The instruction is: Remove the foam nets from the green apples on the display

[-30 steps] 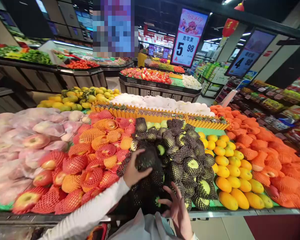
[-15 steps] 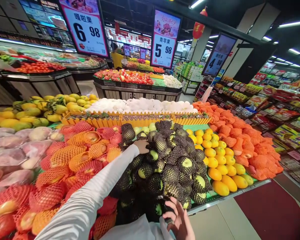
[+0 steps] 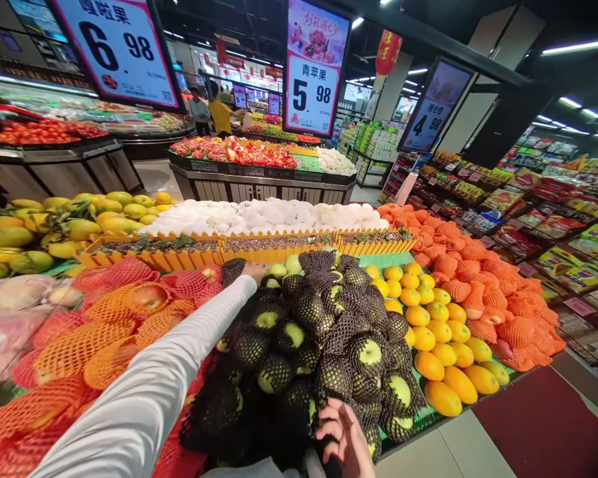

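Observation:
In the head view, green apples in black foam nets [image 3: 369, 352] are heaped in front of me. Across the heap my left arm in a white sleeve reaches to its back left corner. There my left hand [image 3: 255, 270] is beside a netted apple [image 3: 233, 271] and some bare green apples [image 3: 293, 264]. Its fingertips are too small and covered to make out a grip. My right hand [image 3: 346, 435] is low at the front edge of the heap, fingers apart and loosely bent, holding nothing. Dark shadow hides some apples at the bottom.
Red apples in orange and red nets [image 3: 107, 332] lie to the left, yellow mangoes [image 3: 436, 358] and orange-netted fruit [image 3: 508, 292] to the right. A low yellow planter fence [image 3: 274, 245] stands behind. Price screens [image 3: 316, 73] hang above. Two people [image 3: 220, 116] are far back.
My left hand has moved farther back and left, from the middle of the netted apples to the rear corner. My right hand stays low in front. The view has shifted slightly.

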